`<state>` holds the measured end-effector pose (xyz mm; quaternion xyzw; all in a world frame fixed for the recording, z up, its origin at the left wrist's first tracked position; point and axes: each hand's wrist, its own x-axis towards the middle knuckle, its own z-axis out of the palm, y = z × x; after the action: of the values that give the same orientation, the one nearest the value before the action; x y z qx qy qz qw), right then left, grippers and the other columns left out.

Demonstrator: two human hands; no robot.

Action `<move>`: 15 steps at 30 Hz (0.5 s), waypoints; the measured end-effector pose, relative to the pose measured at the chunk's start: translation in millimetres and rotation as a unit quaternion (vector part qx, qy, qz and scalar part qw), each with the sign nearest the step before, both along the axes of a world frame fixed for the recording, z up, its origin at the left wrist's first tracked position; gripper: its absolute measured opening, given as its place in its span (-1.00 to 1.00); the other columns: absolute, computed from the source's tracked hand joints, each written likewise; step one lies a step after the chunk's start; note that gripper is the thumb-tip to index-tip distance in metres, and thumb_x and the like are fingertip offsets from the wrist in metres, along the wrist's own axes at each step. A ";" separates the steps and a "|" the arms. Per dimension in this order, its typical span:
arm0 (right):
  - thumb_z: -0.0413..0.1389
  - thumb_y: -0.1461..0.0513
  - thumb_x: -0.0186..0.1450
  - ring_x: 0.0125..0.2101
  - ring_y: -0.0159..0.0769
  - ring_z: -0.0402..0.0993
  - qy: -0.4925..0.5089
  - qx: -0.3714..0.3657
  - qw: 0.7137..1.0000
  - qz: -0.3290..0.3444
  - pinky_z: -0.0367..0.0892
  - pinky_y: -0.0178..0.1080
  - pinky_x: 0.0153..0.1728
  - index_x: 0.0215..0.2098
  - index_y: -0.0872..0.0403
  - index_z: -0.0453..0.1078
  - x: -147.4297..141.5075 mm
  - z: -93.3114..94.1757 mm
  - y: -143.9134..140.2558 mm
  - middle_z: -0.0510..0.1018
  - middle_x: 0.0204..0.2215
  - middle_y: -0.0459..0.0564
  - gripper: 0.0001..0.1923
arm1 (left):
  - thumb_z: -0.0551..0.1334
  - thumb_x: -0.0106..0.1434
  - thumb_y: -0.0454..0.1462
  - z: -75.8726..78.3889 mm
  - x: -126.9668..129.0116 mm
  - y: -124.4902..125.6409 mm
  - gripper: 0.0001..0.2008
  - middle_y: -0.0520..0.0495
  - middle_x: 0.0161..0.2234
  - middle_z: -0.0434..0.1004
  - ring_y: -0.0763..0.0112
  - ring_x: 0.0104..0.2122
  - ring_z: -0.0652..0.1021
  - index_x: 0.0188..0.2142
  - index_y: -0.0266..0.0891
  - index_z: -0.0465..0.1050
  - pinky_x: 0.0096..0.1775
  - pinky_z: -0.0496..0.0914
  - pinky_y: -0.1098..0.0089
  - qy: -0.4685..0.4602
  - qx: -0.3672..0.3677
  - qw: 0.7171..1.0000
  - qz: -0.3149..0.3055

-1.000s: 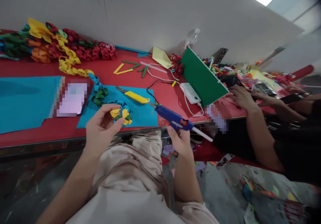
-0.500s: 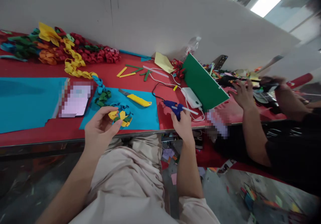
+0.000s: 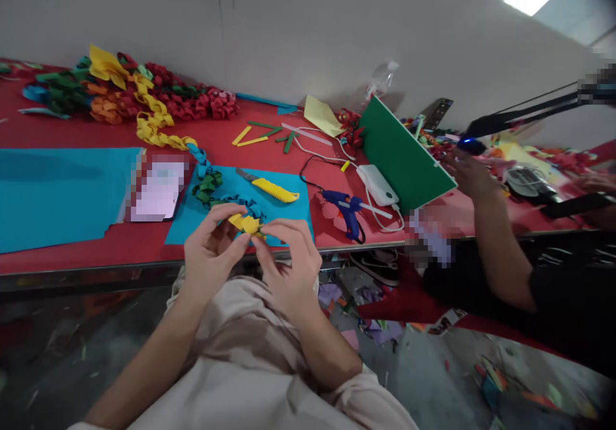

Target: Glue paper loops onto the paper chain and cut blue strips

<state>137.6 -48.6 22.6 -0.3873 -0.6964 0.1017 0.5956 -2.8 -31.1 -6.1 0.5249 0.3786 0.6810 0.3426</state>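
Both of my hands meet over the front edge of the table at the yellow end of a paper chain (image 3: 246,223). My left hand (image 3: 212,250) pinches it from the left. From the right, my right hand (image 3: 291,266) closes thumb and forefinger on the same yellow paper loop. Behind my fingers the chain runs on through blue and green links (image 3: 208,186) to yellow ones (image 3: 156,128). A blue sheet (image 3: 283,215) lies beneath, with a yellow utility knife (image 3: 274,189) on it. A blue glue gun (image 3: 345,208) with a clear stick rests to the right.
A phone (image 3: 158,189) and another blue sheet (image 3: 58,199) lie left. Heaped paper chains (image 3: 110,93) line the wall. Loose paper strips (image 3: 253,140), a white power bank (image 3: 378,185) and a green board (image 3: 404,157) are behind. A co-worker's arm (image 3: 498,237) reaches in at right.
My right hand has let go of the glue gun, which now lies on the table. It has moved left and taken hold of the yellow paper beside my left hand.
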 end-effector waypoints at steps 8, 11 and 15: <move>0.23 0.28 0.42 -0.12 -0.22 0.64 -0.003 0.007 1.000 -0.008 0.60 -0.11 -0.07 -0.04 -0.10 0.56 -9.9 -10.9 4.0 0.69 -0.14 -0.01 -0.81 | 0.40 0.32 -0.09 -4.1 -5.2 -3.3 -0.64 -0.15 0.02 0.59 0.28 -0.06 0.61 0.06 -0.12 0.62 -0.10 0.54 0.38 0.023 -0.064 0.998 0.015; 0.25 0.28 0.40 -0.16 -0.21 0.65 0.017 0.010 0.999 -0.035 0.62 -0.10 -0.10 -0.04 -0.09 0.56 -11.2 -11.6 6.0 0.70 -0.18 0.00 -0.81 | 0.33 0.38 -0.05 -5.2 -5.4 -4.9 -0.64 -0.15 0.04 0.60 0.25 -0.03 0.61 0.08 -0.11 0.62 -0.10 0.55 0.36 0.058 -0.069 0.996 0.021; 0.23 0.32 0.40 -0.17 -0.23 0.66 0.020 0.014 0.999 -0.045 0.62 -0.12 -0.10 -0.05 -0.08 0.57 -10.4 -10.3 7.4 0.70 -0.18 0.00 -0.79 | 0.33 0.38 -0.05 -5.6 -2.9 -5.7 -0.65 -0.13 0.00 0.64 0.28 -0.12 0.65 0.07 -0.12 0.61 -0.14 0.57 0.35 0.046 -0.085 0.993 0.068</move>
<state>127.3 -41.2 12.2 -0.4075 -0.6676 0.0727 0.6189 -5.7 -36.8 -11.7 0.4976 0.4851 0.6434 0.3211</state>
